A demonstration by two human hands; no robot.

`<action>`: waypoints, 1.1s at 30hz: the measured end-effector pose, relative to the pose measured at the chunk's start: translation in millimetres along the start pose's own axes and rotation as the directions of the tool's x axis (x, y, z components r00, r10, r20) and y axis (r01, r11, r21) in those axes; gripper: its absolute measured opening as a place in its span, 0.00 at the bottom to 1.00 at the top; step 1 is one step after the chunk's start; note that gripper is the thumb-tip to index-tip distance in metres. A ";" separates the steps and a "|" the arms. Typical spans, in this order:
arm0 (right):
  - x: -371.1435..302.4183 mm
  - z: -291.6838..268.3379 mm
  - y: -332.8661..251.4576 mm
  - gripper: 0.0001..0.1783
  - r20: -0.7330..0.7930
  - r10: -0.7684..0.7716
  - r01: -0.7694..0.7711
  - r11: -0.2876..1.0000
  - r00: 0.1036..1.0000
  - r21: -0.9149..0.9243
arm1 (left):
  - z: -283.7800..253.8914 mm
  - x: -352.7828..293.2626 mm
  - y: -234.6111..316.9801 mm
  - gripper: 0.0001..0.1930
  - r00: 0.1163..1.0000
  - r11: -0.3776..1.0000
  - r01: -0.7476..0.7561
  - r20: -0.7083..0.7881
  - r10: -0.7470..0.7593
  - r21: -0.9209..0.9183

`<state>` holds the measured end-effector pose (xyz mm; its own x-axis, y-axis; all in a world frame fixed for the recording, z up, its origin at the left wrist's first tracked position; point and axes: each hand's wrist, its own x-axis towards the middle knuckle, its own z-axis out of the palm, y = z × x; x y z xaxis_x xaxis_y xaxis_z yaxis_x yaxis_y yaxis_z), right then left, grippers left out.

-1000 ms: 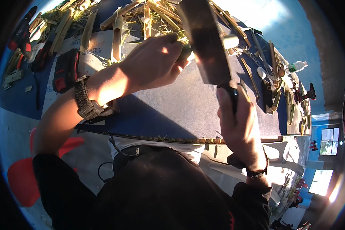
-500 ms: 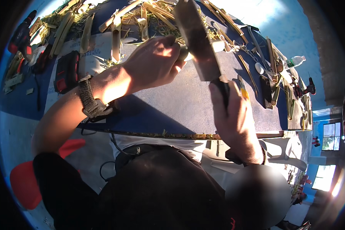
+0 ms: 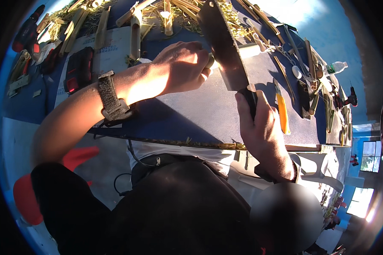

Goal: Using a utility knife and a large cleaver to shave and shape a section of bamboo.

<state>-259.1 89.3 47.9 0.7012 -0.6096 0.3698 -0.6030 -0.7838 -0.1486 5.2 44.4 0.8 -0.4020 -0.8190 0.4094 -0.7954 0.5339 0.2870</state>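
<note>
My right hand (image 3: pixel 261 123) is closed around the black handle of a cleaver (image 3: pixel 223 44). The broad dark blade points up and away, tilted slightly left. My left hand (image 3: pixel 185 68), with a woven watch strap on the wrist, is closed on a bamboo piece (image 3: pixel 210 62) held above the table. The blade passes in front of that piece, and a pale length (image 3: pixel 249 51) shows on the blade's far side. Whether the edge touches the bamboo I cannot tell. A yellow utility knife (image 3: pixel 282 111) lies on the table just right of my right hand.
Split bamboo pieces (image 3: pixel 101 27) and shavings (image 3: pixel 191 26) cover the far side of the blue table (image 3: pixel 174 123). At the left are a black-and-red battery pack (image 3: pixel 79 68) and a drill (image 3: pixel 27 32). A plastic bottle (image 3: pixel 337 67), white cord and another drill (image 3: pixel 350 98) are at the right.
The view has shifted a little, moving the table items rightward in the picture. The utility knife now shows more fully beside my right hand. Both hands keep their holds.
</note>
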 end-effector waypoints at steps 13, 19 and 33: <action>-5.7 -2.6 2.7 0.19 0.076 -0.125 0.138 0.971 0.989 -0.194 | -19.6 13.7 0.2 0.17 0.966 0.998 0.031 0.256 -0.044 0.053; 3.2 -13.3 -4.7 0.16 0.021 -0.195 0.192 0.933 0.980 -0.304 | -23.3 15.1 4.6 0.13 0.977 0.990 -0.055 0.211 0.026 0.133; -7.9 -1.2 -3.0 0.13 -0.037 -0.040 0.036 0.996 0.999 -0.084 | -8.4 13.0 4.7 0.12 0.964 0.999 -0.034 0.267 0.022 0.040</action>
<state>-263.4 96.6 46.6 0.7100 -0.5734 0.4089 -0.6069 -0.7927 -0.0577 0.1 38.0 14.8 -0.5260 -0.8333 0.1699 -0.7986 0.5527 0.2383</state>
